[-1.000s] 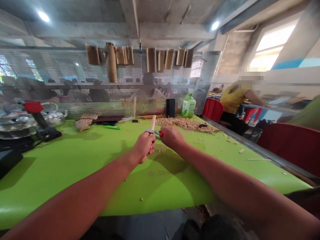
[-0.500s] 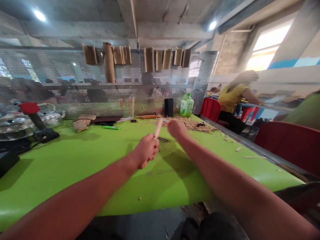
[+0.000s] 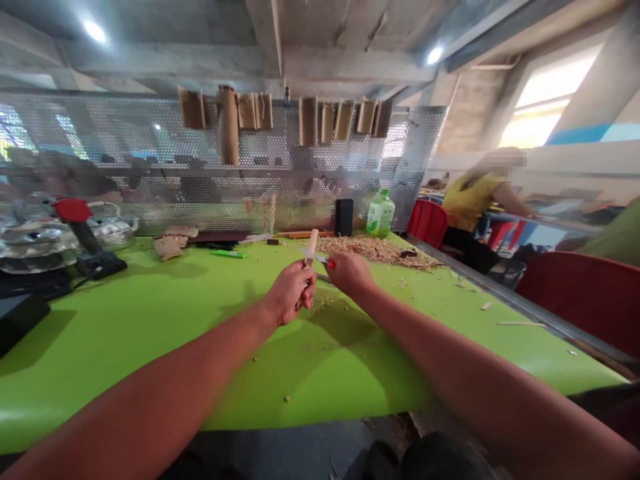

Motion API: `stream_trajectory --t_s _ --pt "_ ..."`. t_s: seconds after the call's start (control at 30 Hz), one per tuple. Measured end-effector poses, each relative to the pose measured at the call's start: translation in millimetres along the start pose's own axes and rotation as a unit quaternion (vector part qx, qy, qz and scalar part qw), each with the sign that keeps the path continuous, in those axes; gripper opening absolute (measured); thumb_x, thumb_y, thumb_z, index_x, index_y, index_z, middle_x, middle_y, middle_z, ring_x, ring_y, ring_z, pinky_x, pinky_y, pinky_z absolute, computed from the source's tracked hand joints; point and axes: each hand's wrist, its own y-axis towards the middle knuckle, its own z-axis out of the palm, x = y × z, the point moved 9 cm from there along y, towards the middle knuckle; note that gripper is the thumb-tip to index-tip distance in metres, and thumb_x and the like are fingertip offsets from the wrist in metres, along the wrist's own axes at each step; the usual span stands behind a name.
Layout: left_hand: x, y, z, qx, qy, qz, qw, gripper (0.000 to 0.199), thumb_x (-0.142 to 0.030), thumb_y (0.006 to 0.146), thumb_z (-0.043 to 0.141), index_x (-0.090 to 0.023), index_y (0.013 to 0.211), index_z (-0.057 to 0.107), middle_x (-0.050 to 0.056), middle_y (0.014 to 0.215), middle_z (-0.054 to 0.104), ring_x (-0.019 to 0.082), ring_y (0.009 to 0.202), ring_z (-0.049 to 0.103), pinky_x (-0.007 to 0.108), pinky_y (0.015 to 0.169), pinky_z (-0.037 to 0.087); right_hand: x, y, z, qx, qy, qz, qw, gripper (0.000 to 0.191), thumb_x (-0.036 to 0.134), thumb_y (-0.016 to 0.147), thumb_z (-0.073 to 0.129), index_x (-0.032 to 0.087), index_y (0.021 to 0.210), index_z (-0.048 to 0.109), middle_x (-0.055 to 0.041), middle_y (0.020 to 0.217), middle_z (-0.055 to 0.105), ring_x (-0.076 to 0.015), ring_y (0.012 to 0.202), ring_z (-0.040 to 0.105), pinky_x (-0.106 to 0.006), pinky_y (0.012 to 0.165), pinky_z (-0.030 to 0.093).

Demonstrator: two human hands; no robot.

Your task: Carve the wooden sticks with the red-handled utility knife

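My left hand (image 3: 293,293) is closed around a pale wooden stick (image 3: 313,244), whose top end stands up out of the fist. In my right hand (image 3: 351,273) is a knife with a red handle (image 3: 331,264); its blade (image 3: 320,259) points left and meets the stick just above my left fingers. Both hands are over the middle of the green table (image 3: 165,347). A dark, thin tool (image 3: 324,277) lies partly hidden behind them.
Wood shavings (image 3: 385,250) are heaped beyond my right hand, near a green bottle (image 3: 381,215) and a black box (image 3: 344,217). Kettles (image 3: 37,247) stand at left. A person in yellow (image 3: 467,203) sits at right.
The knife in my right hand has come left and down onto the stick. The stick stands more upright. The whole view has shifted slightly.
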Motion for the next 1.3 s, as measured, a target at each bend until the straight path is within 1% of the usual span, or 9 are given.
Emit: stream_trajectory --t_s 0.2,0.43,0.53,0.67,0.77,0.83,0.93,1.07,1.3 --pt "1 -5 3.0 -0.011 0.024 0.004 1.000 0.012 -0.017 0.084 0.048 -0.020 0.074 0.041 -0.007 0.059 0.039 0.003 0.036 0.030 0.016 0.031 0.024 9 -6 -4 -0.001 -0.029 -0.036 0.999 0.028 0.034 0.090 0.043 0.022 0.087 0.068 -0.0068 0.080 0.072 -0.0170 0.066 0.061 -0.026 0.055 0.029" --pt "-1 -12 7.9 -0.037 0.056 -0.008 0.998 0.012 -0.012 0.082 0.046 -0.021 0.077 0.040 -0.008 0.058 0.039 0.003 0.034 0.028 0.016 0.030 0.020 0 4 -1 -0.005 -0.016 -0.010 1.000 0.029 0.030 0.091 0.042 0.022 0.094 0.070 -0.0089 0.090 0.073 -0.0195 0.079 0.065 -0.026 0.066 0.039" --pt "3 -23 17.9 -0.016 0.060 -0.031 0.998 0.012 -0.013 0.083 0.046 -0.021 0.077 0.039 -0.009 0.055 0.036 0.003 0.033 0.026 0.016 0.030 0.020 -35 14 4 0.021 0.018 0.076 0.997 0.030 0.031 0.091 0.044 0.021 0.100 0.071 -0.0114 0.099 0.072 -0.0225 0.091 0.066 -0.028 0.073 0.042" --pt "-1 -39 46.7 0.105 0.031 -0.009 0.994 0.012 -0.027 0.085 0.055 -0.021 0.088 0.045 -0.009 0.059 0.041 0.004 0.035 0.026 0.016 0.029 0.026 -102 19 2 0.053 0.034 0.214 0.975 0.035 0.029 0.091 0.044 0.012 0.102 0.072 -0.0195 0.100 0.071 -0.0273 0.091 0.067 -0.031 0.069 0.044" --pt "-7 -32 32.4 0.054 0.021 0.013 0.998 0.009 -0.023 0.084 0.053 -0.021 0.083 0.044 -0.009 0.055 0.037 0.004 0.036 0.026 0.016 0.030 0.028 -115 19 -6 0.030 0.034 0.232 0.972 0.041 0.036 0.094 0.038 0.015 0.108 0.070 -0.0180 0.104 0.071 -0.0275 0.091 0.066 -0.031 0.067 0.044" --pt "-3 -21 16.8 0.016 0.028 -0.007 0.999 0.011 -0.019 0.083 0.051 -0.021 0.077 0.042 -0.009 0.051 0.033 0.005 0.035 0.027 0.016 0.031 0.028 -99 17 -7 0.014 0.039 0.209 0.977 0.042 0.042 0.094 0.038 0.018 0.105 0.071 -0.0141 0.100 0.072 -0.0257 0.089 0.066 -0.029 0.066 0.042" --pt "-3 -8 -1.0 -0.019 0.021 -0.001 1.000 0.013 -0.016 0.081 0.049 -0.021 0.072 0.041 -0.009 0.049 0.032 0.005 0.036 0.029 0.017 0.032 0.030 -51 13 -6 -0.014 0.048 0.117 0.992 0.035 0.043 0.091 0.043 0.022 0.095 0.072 -0.0085 0.088 0.072 -0.0217 0.080 0.065 -0.027 0.062 0.037" --pt "-6 -2 -1.7 -0.009 0.009 0.027 1.000 0.010 -0.015 0.080 0.050 -0.020 0.074 0.043 -0.008 0.056 0.038 0.005 0.036 0.031 0.018 0.032 0.033 1 -1 -4 -0.013 0.018 0.004 1.000 0.030 0.037 0.090 0.045 0.021 0.085 0.070 -0.0065 0.080 0.072 -0.0174 0.067 0.060 -0.026 0.056 0.029" --pt "-10 -6 5.6 0.006 0.002 0.045 0.999 0.013 -0.020 0.081 0.053 -0.021 0.074 0.042 -0.007 0.063 0.041 0.003 0.037 0.030 0.017 0.031 0.032 14 -9 -6 0.008 -0.011 -0.036 0.999 0.030 0.034 0.092 0.042 0.021 0.088 0.068 -0.0071 0.082 0.072 -0.0149 0.063 0.056 -0.026 0.055 0.025"
